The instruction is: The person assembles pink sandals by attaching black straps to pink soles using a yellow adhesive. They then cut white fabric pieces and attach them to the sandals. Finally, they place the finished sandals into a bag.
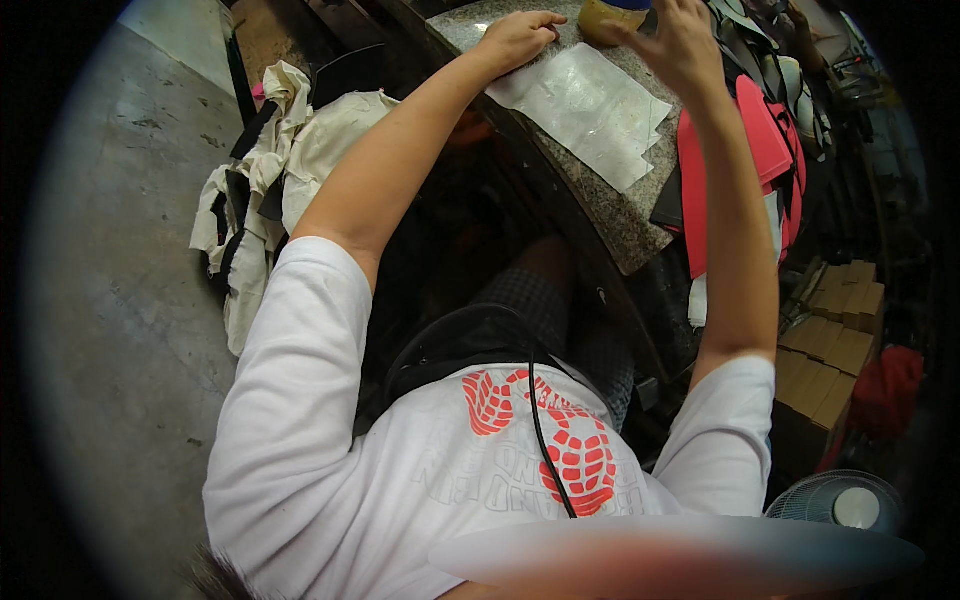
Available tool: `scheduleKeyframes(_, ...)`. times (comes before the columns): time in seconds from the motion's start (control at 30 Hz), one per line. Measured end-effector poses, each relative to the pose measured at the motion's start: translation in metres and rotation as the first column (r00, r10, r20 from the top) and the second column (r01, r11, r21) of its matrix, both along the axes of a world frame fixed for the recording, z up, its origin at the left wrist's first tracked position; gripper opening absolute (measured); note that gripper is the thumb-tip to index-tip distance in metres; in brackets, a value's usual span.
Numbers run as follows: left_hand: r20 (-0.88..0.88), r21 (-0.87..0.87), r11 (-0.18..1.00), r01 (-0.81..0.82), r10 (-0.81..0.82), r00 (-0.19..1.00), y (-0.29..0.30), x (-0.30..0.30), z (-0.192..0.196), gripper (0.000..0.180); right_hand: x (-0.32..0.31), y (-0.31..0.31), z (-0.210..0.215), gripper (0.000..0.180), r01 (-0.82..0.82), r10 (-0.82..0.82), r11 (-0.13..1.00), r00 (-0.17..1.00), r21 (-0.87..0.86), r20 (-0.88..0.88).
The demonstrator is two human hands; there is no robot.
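Floor: grey concrete [130,300] at left, beside a cream cloth bundle [335,135].
Worktop: speckled stone slab [625,237], far and right of centre.
Sheet: pale, shiny sheet [590,110], flat on the slab, near the jar.
Jar: yellowish with blue at the top [608,22], far, between the hands.
Left hand [520,40]: fingers loosely bent, at the sheet's far left; grip cannot be told.
Right hand [683,48]: thumb spread wide toward the jar, fingertips cut off; contact unclear.
Right side: coral-pink pieces [757,130], cardboard boxes [825,350].
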State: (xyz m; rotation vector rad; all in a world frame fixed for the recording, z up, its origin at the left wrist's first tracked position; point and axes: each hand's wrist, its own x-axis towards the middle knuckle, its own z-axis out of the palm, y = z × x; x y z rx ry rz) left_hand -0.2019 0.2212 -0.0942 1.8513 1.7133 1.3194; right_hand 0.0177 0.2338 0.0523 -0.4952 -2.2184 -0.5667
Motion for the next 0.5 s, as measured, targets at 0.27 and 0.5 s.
scheduleKeyframes(0.27, -0.047, -0.044, 0.998, 0.034, -0.036, 0.998, -0.017, 0.001, 0.018, 0.071, -0.022, 0.058, -0.023, 0.079, 0.184, -0.151, 0.738, 0.983, -0.649, 0.107)
scheduleKeyframes(0.5, -0.211, 0.297, 0.917, 0.266, -0.209, 0.955, 0.021, 0.02, 0.069, 0.104, -0.03, 0.024, -0.032, 0.073, 0.307, -0.277, 0.728, 0.95, -0.613, 0.146)
